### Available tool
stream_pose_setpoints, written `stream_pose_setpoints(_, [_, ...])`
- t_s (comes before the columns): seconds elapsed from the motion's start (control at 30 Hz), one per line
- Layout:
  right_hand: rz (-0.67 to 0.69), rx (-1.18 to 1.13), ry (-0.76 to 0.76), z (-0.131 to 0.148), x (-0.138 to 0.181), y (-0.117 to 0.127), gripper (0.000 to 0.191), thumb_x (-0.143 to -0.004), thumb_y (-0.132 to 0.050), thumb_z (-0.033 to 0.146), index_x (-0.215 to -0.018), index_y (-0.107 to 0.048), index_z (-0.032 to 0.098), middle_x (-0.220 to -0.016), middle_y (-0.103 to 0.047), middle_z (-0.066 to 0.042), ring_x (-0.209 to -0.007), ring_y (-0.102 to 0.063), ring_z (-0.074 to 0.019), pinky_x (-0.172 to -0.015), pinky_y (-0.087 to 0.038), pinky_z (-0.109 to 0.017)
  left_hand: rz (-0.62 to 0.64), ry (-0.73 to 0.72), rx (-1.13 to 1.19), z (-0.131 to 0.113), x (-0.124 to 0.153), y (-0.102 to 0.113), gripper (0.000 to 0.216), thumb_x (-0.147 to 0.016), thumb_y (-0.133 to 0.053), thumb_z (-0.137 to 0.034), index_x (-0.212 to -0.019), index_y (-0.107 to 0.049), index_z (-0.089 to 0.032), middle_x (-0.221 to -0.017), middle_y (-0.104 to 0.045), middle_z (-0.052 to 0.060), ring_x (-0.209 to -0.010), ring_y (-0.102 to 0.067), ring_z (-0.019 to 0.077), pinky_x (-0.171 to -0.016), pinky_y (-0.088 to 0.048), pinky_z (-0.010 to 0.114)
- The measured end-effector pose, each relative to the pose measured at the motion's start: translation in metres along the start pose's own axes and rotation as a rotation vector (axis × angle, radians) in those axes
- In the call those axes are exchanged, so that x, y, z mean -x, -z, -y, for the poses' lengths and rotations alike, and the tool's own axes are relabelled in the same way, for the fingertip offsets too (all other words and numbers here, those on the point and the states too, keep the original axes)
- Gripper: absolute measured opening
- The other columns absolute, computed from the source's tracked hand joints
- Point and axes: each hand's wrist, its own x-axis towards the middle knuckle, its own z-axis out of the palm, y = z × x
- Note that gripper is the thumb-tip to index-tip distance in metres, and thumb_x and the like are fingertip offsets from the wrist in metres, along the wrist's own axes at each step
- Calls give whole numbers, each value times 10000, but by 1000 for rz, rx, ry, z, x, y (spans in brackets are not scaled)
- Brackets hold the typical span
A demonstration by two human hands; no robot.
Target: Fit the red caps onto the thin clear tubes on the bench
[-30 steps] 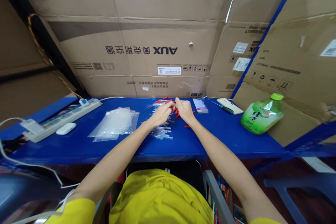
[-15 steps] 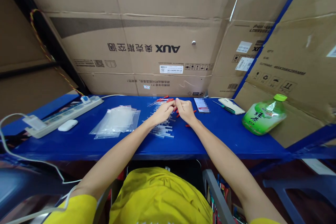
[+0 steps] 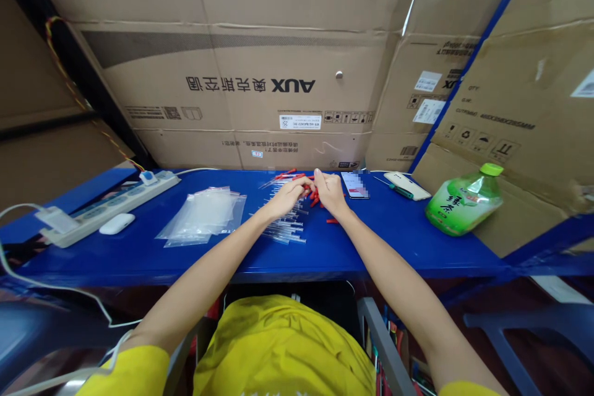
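Observation:
My left hand (image 3: 288, 195) and my right hand (image 3: 329, 190) are close together over the blue table, fingers curled in. Red shows at the left fingertips, but what the left hand pinches is too small to make out. The right hand is closed with its thumb raised; its grip is hidden. Small red stick-like pieces (image 3: 315, 199) lie under and between the hands, and another red piece (image 3: 331, 221) sits nearer me. Thin clear sticks or tubes (image 3: 286, 232) are heaped beneath my left hand and wrist.
Left of the heap are clear plastic bags (image 3: 204, 213), a white case (image 3: 117, 223) and a power strip (image 3: 116, 201). To the right lie a phone (image 3: 354, 185), a green-handled screwdriver (image 3: 401, 192), a cream flat object (image 3: 413, 184) and a green tea bottle (image 3: 464, 201). Cardboard (image 3: 260, 55) walls the back.
The hands have drawn slightly apart at the fingertips, and the right thumb has lifted. More red pieces show between them. The whole view has shifted a little.

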Motion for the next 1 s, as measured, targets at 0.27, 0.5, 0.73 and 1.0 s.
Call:
stream_pose_setpoints(0.27, [-66, -232, -158, -9, -5, 0, 703, -965, -365, 824, -560, -325, 251, -525, -341, 34, -527, -336, -124, -558, -349, -295, -61, -99, -92, 3, -1, 0, 350, -1053, -437, -403, -1093, -675, -149, -930, -696, 69, -852, -622, 196, -832, -507, 326])
stream_pose_setpoints(0.5, [7, -147, -128, -9, -5, -4, 698, -954, -425, 801, -544, -341, 242, -516, -359, 37, -536, -339, -115, -574, -336, -284, -203, -178, -438, 5, 5, 4, 289, -1043, -466, -318, -1182, -671, -169, -1162, -738, 118, -1084, -668, 243, -1030, -488, 388])
stream_pose_setpoints(0.73, [82, -82, -21, -6, -2, -8, 716, -998, -341, 774, -533, -412, 234, -541, -491, 0, -552, -456, -136, -637, -397, -300, -67, -136, -411, 6, 3, 4, 242, -991, -368, -217, -954, -605, -179, -982, -700, 78, -922, -632, 219, -901, -483, 352])
stream_pose_setpoints(1.0, [97, -90, 38, 3, 1, -7, 718, -1011, -342, 754, -641, -635, 212, -733, -718, -67, -717, -662, -198, -759, -496, -325, -106, -90, -286, 2, -1, 1, 206, -943, -382, -205, -852, -564, -172, -838, -633, 49, -799, -553, 187, -822, -476, 317])
